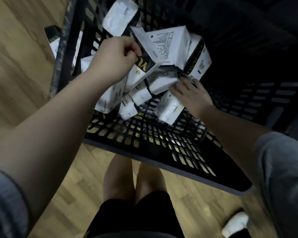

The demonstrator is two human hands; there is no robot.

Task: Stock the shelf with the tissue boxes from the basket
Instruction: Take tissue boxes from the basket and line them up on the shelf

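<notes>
A black latticed basket (144,152) stands on the floor in front of me, holding several white tissue packs with black and yellow print. My left hand (113,57) is closed on the edge of one tissue pack (144,54), which is tilted up above the pile. My right hand (191,93) reaches into the basket with its fingers spread on another white pack (162,83) in the pile; a firm grip does not show. More packs lie below, such as one (170,109) near the basket's front wall. The shelf is out of view.
Light wooden floor (24,48) surrounds the basket. Another white pack (54,43) lies on the floor outside the basket's left wall. My legs (134,182) and a white shoe (235,224) are just behind the basket. The right side is dark.
</notes>
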